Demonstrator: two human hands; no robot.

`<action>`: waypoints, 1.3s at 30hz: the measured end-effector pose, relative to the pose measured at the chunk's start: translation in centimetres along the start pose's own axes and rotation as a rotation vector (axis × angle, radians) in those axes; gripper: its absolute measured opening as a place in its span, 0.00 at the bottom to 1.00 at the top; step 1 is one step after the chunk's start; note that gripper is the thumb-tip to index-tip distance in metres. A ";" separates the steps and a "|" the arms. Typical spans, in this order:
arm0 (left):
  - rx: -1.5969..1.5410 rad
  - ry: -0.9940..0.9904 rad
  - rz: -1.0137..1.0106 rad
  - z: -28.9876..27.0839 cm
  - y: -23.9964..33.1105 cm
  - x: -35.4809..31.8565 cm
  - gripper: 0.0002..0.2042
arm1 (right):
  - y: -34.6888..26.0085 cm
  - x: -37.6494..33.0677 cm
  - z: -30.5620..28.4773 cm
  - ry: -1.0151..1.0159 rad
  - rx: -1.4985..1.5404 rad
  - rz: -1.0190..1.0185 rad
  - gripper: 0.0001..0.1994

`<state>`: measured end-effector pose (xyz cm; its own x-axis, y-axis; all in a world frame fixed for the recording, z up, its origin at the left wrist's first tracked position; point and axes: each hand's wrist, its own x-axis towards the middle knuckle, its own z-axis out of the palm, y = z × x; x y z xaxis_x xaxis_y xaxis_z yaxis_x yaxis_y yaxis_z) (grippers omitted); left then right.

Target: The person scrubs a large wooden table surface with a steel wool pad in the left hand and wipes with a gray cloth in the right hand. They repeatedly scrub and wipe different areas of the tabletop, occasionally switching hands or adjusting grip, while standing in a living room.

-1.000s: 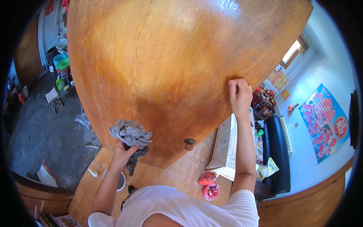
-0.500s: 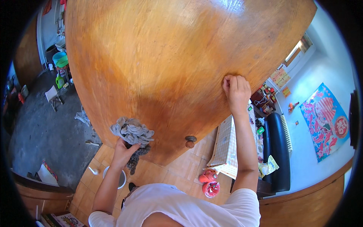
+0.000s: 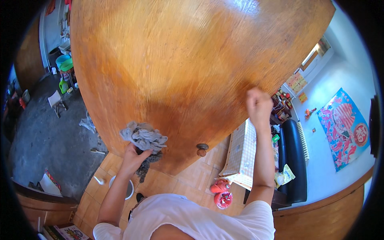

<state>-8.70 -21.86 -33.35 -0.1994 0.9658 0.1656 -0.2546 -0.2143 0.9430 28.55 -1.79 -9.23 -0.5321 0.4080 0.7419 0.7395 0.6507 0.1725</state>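
Note:
A large brown wooden door [image 3: 160, 72] stands in front of me, its grain streaked light and dark. My left hand [image 3: 134, 158] is closed around a bunched grey cloth [image 3: 144, 136], with a darker grey part hanging below. It is held near the lower left of the door. My right hand [image 3: 259, 107] is curled into a fist near the door's right edge, slightly blurred. Whether it touches the wood, or anything is inside it, I cannot tell. A round wooden knob [image 3: 202, 150] sits low on the door, between my hands.
Below my left forearm stands a white-rimmed bucket [image 3: 130, 189] on the tiled floor [image 3: 160, 186]. To the right are a cloth-covered table [image 3: 240, 152], a red bottle [image 3: 220, 186], a pink basket [image 3: 223, 200] and a black sofa [image 3: 294, 160]. A small stool [image 3: 55, 99] stands at left.
My right hand has moved right and a little down, toward the door's edge, its fingers still curled. My left hand has shifted slightly right with the cloth.

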 end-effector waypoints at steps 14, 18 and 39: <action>0.574 -0.299 0.271 14.3 7.1 10.3 0.28 | -9.8 -10.9 8.5 0.577 1.386 0.859 0.18; 0.099 0.191 0.845 18.5 18.2 17.3 0.14 | -5.8 -10.9 6.4 0.990 1.311 0.990 0.19; 1.374 0.282 1.597 21.3 13.5 22.0 0.19 | 1.0 -10.4 11.8 0.909 1.372 1.030 0.19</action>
<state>3.66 -0.36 -10.79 0.3764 0.0345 0.9258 0.8926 -0.2810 -0.3524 29.90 2.22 -24.43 0.4991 0.7925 0.3506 -0.4350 0.5790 -0.6896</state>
